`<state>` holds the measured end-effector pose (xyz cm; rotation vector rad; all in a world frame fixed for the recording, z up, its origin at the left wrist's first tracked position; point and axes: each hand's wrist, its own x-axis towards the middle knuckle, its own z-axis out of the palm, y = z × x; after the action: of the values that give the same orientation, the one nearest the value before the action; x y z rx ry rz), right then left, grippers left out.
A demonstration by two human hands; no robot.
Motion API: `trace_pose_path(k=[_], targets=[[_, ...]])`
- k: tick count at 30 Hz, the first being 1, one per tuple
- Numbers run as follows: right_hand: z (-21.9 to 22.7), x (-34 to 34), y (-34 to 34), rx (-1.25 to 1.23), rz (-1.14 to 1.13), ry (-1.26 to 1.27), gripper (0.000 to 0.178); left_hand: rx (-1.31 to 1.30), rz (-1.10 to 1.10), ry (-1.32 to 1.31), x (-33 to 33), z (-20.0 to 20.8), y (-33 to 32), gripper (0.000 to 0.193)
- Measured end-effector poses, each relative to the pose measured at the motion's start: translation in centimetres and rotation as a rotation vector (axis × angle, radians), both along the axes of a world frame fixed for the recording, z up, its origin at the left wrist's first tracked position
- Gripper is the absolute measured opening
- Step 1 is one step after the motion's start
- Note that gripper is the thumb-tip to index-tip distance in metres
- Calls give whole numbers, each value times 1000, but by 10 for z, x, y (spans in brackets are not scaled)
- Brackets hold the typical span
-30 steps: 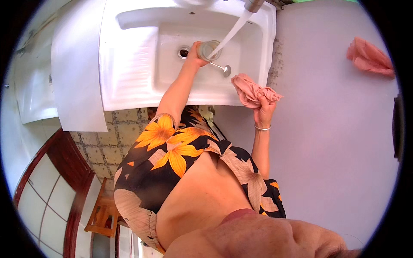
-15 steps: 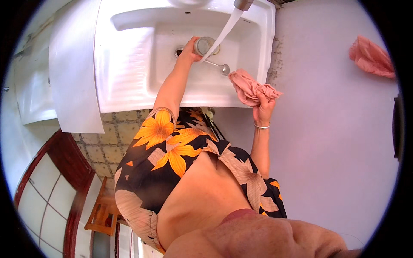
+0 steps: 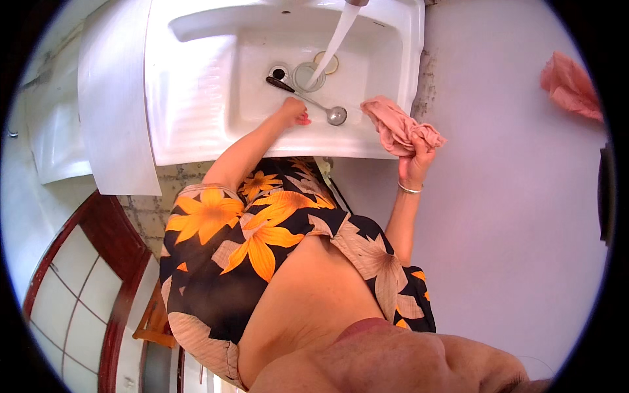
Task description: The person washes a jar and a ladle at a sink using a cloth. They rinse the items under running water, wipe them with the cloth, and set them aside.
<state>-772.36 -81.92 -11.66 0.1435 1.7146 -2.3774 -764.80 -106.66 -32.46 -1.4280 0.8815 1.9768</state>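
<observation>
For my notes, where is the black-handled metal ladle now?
Head view, upper middle: the ladle lies in the white sink, between the left hand and the round glass container.

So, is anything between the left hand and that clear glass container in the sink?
Yes: the ladle lies slantwise between the left hand and the glass container, its black handle toward the left. Water also falls onto the container from above.

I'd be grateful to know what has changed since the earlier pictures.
The left hand has let go of the clear round glass jar, which now rests unheld in the white ceramic sink, and drawn back toward the near edge, beside the black-handled metal ladle. The right hand still holds the crumpled pink cloth, and the water keeps running.
</observation>
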Motion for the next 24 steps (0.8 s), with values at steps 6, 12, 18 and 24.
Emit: trace_pose_path(k=[6, 12, 18, 24], targets=[[-6, -5, 1, -30, 20, -44, 21, -1449, -1375, 974, 2, -52, 33, 29], [-36, -14, 25, -38, 21, -50, 22, -1462, -1694, 716, -23, -76, 31, 28], [-46, -10, 41, -68, 14, -105, 25, -901, -1853, 766, -7, -28, 10, 21], [-39, 8, 21, -231, 81, -273, 32, -505, -1692, 471, 13, 42, -37, 17]])
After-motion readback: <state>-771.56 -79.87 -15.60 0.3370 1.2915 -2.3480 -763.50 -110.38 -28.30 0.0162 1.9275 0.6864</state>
